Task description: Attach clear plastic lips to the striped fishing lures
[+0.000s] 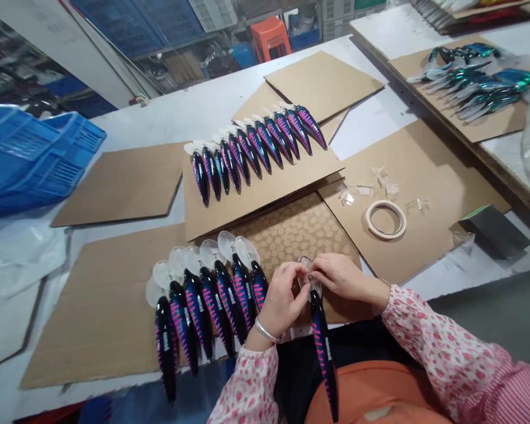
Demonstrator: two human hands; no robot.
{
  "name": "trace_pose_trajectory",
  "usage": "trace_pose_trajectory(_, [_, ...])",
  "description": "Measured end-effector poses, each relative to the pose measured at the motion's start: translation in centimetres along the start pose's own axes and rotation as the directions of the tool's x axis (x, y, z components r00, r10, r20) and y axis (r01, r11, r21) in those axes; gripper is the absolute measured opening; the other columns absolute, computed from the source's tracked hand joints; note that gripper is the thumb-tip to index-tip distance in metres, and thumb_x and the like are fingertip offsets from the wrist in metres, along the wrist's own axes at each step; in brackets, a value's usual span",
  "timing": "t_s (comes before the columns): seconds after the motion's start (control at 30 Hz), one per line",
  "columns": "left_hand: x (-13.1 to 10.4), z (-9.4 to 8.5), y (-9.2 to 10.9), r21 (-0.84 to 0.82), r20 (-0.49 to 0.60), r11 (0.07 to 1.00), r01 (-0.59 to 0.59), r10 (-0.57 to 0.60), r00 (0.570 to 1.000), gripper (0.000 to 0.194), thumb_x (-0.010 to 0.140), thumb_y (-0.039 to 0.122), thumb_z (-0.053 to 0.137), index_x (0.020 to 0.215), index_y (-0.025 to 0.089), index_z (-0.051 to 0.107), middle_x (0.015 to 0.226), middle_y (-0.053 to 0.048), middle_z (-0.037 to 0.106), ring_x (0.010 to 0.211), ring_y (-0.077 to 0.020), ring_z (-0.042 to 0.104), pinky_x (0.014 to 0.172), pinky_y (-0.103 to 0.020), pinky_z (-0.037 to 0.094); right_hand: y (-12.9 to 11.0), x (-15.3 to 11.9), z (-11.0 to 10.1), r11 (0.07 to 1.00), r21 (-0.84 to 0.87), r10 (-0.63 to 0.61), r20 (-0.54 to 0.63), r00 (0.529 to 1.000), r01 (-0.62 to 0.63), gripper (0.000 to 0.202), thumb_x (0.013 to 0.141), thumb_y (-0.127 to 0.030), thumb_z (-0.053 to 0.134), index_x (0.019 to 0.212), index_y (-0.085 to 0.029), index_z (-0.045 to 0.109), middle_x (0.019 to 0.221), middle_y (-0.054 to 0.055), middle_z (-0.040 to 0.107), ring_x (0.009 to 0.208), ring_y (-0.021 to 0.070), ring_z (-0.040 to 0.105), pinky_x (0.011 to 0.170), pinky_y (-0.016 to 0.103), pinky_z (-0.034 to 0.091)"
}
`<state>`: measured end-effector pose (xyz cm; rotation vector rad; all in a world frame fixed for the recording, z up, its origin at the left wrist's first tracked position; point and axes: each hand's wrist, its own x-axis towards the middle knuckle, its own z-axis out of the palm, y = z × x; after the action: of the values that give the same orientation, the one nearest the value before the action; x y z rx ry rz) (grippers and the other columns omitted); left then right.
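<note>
A dark fishing lure (323,353) with pink stripes and a clear lip hangs over the table's front edge, below my hands. My left hand (286,297) pinches at the clear lip from the left. From the right, my right hand (339,277) has its fingers closed at the same lip, its fingertips almost meeting those of the left. Several similar lures (209,303) lie side by side left of my left hand, clear lips pointing away from me. Another row of striped lures (256,147) rests on cardboard farther back.
A tape roll (386,219) and clear scraps (382,184) lie on cardboard at the right, near a dark block (495,234). Blue crates (30,156) stand at the left. Green lures (486,79) occupy a raised board at the back right.
</note>
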<state>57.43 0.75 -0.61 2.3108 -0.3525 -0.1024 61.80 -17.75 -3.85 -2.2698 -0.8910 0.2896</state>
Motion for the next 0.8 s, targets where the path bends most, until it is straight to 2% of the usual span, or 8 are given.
trace_pose_trajectory(0.2, [0.5,0.4,0.1,0.16,-0.073,0.986,-0.039,0.052,0.996,0.008,0.084,0.014,0.053,0.088,0.021,0.054,0.086,-0.003,0.061,0.09,-0.0215,0.057,0.083,-0.037,0.047,-0.4,0.0,-0.3,0.999,0.034,0.03,0.013,0.999,-0.03,0.017,0.099,-0.023,0.05,0.091,-0.017,0.064,0.087,0.006,0.067,0.08,0.0174,0.061,0.07,0.027,0.042])
trace_pose_trajectory(0.43, [0.0,0.7,-0.2,0.124,-0.083,0.992,-0.031,0.042,0.996,0.012,0.088,0.012,0.049,0.097,0.02,0.052,0.093,-0.005,0.059,0.093,-0.0206,0.056,0.082,-0.036,0.049,-0.8,-0.3,-0.1,0.997,0.068,0.037,-0.014,0.999,-0.036,0.007,0.093,-0.022,0.06,0.088,-0.018,0.063,0.085,0.003,0.067,0.078,0.0166,0.061,0.068,0.026,0.04])
trace_pose_trajectory(0.57, [-0.3,1.0,-0.4,0.117,-0.119,0.993,-0.007,0.021,0.993,0.013,0.09,0.013,0.047,0.1,0.019,0.052,0.097,-0.006,0.059,0.094,-0.0203,0.056,0.083,-0.036,0.049,-1.2,-0.2,0.2,0.997,0.027,0.079,-0.02,0.997,-0.078,0.006,0.093,-0.02,0.059,0.09,-0.017,0.063,0.088,0.005,0.068,0.081,0.0174,0.061,0.069,0.027,0.04])
trace_pose_trajectory(0.8, [-0.6,2.0,-0.6,0.112,-0.231,0.994,-0.001,0.027,0.972,0.01,0.091,0.013,0.048,0.098,0.019,0.05,0.093,-0.005,0.056,0.091,-0.0198,0.056,0.081,-0.034,0.049,-1.6,-0.2,-0.2,0.994,0.01,0.105,0.03,0.994,-0.105,0.009,0.095,-0.02,0.055,0.093,-0.016,0.063,0.091,0.007,0.068,0.085,0.0189,0.061,0.072,0.028,0.04])
